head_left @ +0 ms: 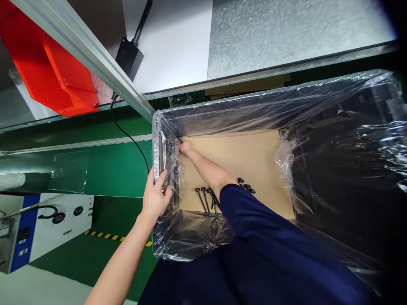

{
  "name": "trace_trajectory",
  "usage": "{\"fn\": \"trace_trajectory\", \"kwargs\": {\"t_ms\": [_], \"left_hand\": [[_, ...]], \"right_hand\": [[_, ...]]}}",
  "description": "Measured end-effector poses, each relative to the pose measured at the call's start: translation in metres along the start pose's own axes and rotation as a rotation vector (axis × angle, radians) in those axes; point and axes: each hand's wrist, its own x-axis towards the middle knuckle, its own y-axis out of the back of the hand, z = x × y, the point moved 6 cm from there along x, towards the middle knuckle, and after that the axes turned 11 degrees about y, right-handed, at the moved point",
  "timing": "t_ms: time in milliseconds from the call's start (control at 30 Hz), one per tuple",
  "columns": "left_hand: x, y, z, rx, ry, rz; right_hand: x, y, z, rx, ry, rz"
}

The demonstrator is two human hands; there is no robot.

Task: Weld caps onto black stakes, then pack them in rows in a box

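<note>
A deep black bin lined with clear plastic film has a brown cardboard sheet on its floor. My left hand grips the bin's left rim, fingers over the edge and thumb on the inner side. Deep inside, my right hand reaches into the far left corner, its fingers closed; a small dark bit shows at the fingertips, too little to name. Several black stick-like pieces with wider heads lie near the front left of the cardboard, partly behind my right arm. More short black pieces lie beyond my sleeve.
Above the bin runs a metal worktop with a white sheet, a black box with a cable and a metal post. A red plastic bin is at upper left. White-and-blue equipment stands at lower left.
</note>
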Motion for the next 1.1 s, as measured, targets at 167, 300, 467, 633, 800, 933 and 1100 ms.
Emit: {"fn": "trace_trajectory", "kwargs": {"t_ms": [167, 300, 467, 633, 800, 933, 1100], "left_hand": [[0.001, 0.001, 0.0, 0.011, 0.017, -0.004], [0.001, 0.002, 0.001, 0.021, 0.025, 0.003], [0.001, 0.001, 0.0, 0.026, 0.034, -0.003], [0.001, 0.001, -0.001, 0.027, 0.045, 0.0], [0.001, 0.001, -0.001, 0.021, 0.063, -0.011], [0.001, 0.001, -0.001, 0.022, 0.07, -0.017], [0.001, 0.001, -0.001, 0.019, 0.069, -0.018]], "right_hand": [[-0.014, 0.023, -0.002, -0.075, 0.017, -0.02], [-0.026, 0.041, -0.013, -0.243, 0.124, -0.042], [-0.044, 0.043, -0.027, -0.436, 0.453, -0.11], [-0.056, 0.025, -0.007, -0.472, 0.632, -0.224], [-0.055, 0.006, 0.009, -0.408, 0.707, -0.216], [-0.054, 0.001, 0.01, -0.364, 0.621, -0.119], [-0.058, -0.008, 0.003, -0.4, 0.572, -0.145]]}}
